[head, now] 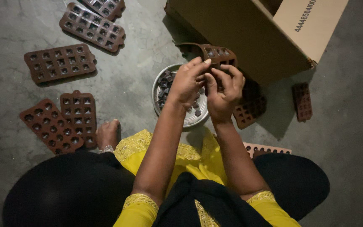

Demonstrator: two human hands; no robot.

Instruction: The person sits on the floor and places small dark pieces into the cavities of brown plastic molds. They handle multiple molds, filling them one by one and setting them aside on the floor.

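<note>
I sit on the floor holding a brown silicone chocolate mould (pixel 217 55) with both hands, bent over a round metal plate (pixel 190 120). My left hand (pixel 187 82) grips its near edge, fingers curled on top. My right hand (pixel 224 91) presses the mould from beside and below. Several small dark chocolate pieces (pixel 165 83) lie in the plate under my hands.
More brown moulds lie on the grey floor: at left (pixel 60 63), far left top (pixel 92 27), near my foot (pixel 78 117), (pixel 47 125), and right (pixel 302 101), (pixel 248 114). A cardboard box (pixel 248 29) stands at top right. A pale mould (pixel 266 149) lies by my knee.
</note>
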